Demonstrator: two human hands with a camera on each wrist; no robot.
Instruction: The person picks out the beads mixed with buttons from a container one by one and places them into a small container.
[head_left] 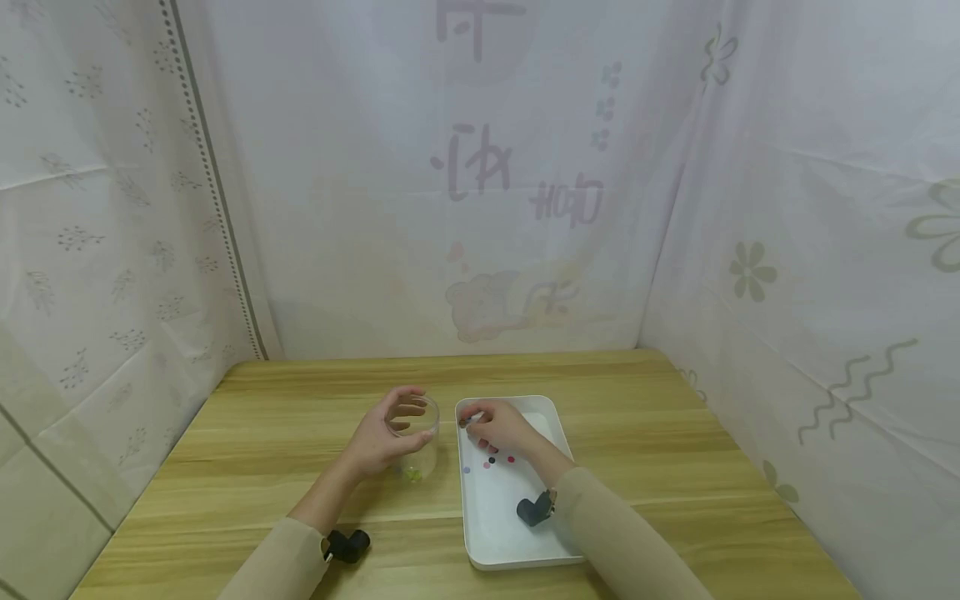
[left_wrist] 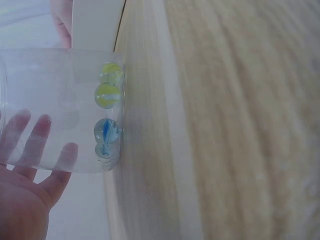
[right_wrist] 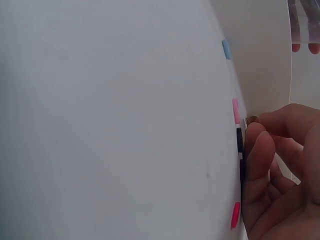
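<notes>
The left hand (head_left: pixel 378 437) grips a clear jar (head_left: pixel 420 457) holding marbles (left_wrist: pixel 107 95); a strip of surface (head_left: pixel 446 492) separates it from the white tray (head_left: pixel 495 533). Inside the tray's left edge, the right hand (head_left: pixel 502 427) pinches a brown piece (right_wrist: pixel 253 119). The curtain's writing (head_left: pixel 472 162) is unclear.

Marbles (left_wrist: pixel 107 95) in jar (left_wrist: pixel 50 80), discs (head_left: pixel 511 459) in tray (head_left: pixel 491 529), jar left of tray

Soft diffuse light, faint shadows, hazy wrist views (slightly greyish)
</notes>
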